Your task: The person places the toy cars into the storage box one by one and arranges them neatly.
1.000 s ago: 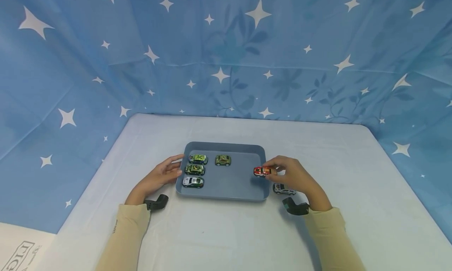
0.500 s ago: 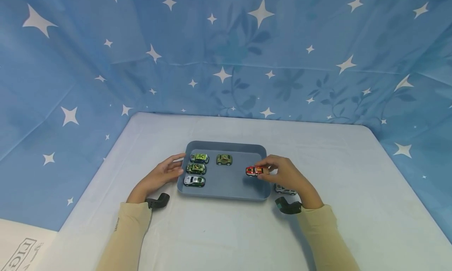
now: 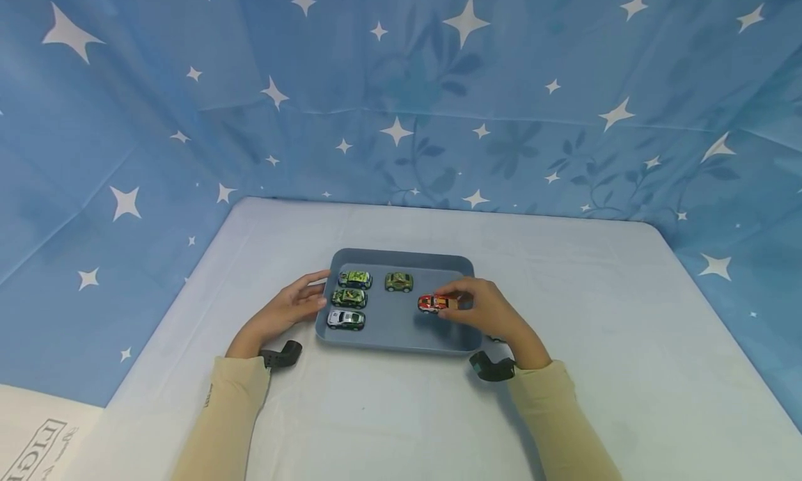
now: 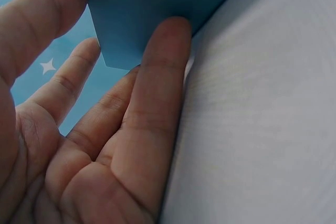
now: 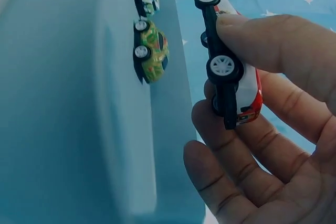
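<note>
My right hand (image 3: 482,308) pinches a red toy car (image 3: 432,303) between thumb and fingers, above the floor of the blue-grey tray (image 3: 401,342). In the right wrist view the held toy car (image 5: 231,72) shows its dark underside and white wheels. My left hand (image 3: 285,310) rests at the tray's left end, and in the left wrist view its extended fingers (image 4: 157,77) touch the outer wall (image 4: 126,24). Down the tray's left side stand a yellow-green car (image 3: 355,280), a camouflage car (image 3: 349,298) and a white-and-green car (image 3: 346,320). An olive camouflage car (image 3: 399,282) stands right of them.
Another toy car (image 3: 497,339) lies on the white table (image 3: 376,411) beside the tray's right end, mostly hidden by my right forearm. Blue star-patterned cloth (image 3: 401,84) hangs behind the table. A printed sheet (image 3: 44,432) lies at the lower left.
My right hand has carried the red toy car leftward, from the tray's right rim to over its right-middle part. The left hand has stayed at the tray's left end.
</note>
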Demonstrator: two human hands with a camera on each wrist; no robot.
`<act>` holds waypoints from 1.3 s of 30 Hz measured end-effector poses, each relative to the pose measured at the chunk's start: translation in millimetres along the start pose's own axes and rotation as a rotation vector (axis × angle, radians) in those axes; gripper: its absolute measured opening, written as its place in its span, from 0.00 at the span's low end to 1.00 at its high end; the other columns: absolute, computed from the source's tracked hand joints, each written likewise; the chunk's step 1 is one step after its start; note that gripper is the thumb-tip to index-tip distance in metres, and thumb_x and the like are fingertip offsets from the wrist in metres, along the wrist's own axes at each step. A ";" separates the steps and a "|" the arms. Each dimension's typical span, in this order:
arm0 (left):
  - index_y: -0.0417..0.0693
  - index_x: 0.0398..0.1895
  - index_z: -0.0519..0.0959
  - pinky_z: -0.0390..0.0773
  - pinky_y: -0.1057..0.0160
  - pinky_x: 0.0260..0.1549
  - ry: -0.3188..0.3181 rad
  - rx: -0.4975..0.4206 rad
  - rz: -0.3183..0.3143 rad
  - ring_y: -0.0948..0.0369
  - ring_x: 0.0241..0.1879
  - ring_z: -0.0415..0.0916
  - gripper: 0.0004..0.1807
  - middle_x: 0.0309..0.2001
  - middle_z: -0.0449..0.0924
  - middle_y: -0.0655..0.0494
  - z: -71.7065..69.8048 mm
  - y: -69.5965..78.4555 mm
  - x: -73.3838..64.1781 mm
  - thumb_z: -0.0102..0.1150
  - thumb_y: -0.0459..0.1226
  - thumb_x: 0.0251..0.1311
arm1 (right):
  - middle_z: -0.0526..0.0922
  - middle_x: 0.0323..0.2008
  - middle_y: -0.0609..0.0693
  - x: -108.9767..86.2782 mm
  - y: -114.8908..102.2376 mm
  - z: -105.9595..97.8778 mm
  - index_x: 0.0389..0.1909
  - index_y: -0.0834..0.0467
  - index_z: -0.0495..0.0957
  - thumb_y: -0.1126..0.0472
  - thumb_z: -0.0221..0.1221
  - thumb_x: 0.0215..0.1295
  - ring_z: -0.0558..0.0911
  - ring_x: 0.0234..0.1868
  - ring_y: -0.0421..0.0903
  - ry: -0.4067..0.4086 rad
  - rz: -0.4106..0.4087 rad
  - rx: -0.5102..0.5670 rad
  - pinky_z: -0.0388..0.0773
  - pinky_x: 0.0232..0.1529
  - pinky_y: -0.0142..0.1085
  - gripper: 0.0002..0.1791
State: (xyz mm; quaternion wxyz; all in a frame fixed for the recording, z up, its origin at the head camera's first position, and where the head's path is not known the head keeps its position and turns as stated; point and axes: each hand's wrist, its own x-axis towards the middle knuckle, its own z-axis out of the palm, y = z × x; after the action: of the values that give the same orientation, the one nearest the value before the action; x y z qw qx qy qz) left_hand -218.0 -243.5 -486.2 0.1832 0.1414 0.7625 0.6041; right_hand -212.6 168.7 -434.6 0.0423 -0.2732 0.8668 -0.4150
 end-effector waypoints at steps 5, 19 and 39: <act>0.42 0.88 0.55 0.69 0.35 0.72 0.003 0.000 0.002 0.32 0.79 0.60 0.38 0.82 0.56 0.28 0.1 0.8 -0.4 0.58 0.39 0.82 | 0.89 0.50 0.58 5.5 -3.1 9.7 0.55 0.66 0.88 0.67 0.74 0.66 0.85 0.45 0.48 -0.006 0.022 0.032 0.86 0.49 0.44 0.17; 0.42 0.88 0.54 0.68 0.35 0.73 -0.001 0.008 0.006 0.33 0.79 0.59 0.38 0.83 0.55 0.29 0.1 0.8 0.6 0.57 0.39 0.82 | 0.90 0.47 0.58 15.5 -6.3 26.3 0.52 0.68 0.88 0.69 0.75 0.65 0.85 0.43 0.48 0.019 0.050 0.031 0.85 0.49 0.45 0.16; 0.43 0.88 0.55 0.70 0.37 0.72 0.003 0.019 0.003 0.33 0.79 0.61 0.38 0.82 0.55 0.29 0.3 1.8 -0.3 0.57 0.40 0.82 | 0.90 0.48 0.58 27.6 -14.6 48.7 0.50 0.65 0.89 0.70 0.75 0.63 0.86 0.47 0.51 0.038 0.141 0.018 0.85 0.52 0.49 0.14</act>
State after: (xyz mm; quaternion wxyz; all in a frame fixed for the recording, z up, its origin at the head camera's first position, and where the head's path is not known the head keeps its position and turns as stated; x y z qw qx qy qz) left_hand -217.5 -242.9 -484.4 0.1797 0.1433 0.7684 0.5973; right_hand -214.9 113.4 -451.2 0.0574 -0.2030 0.8808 -0.4238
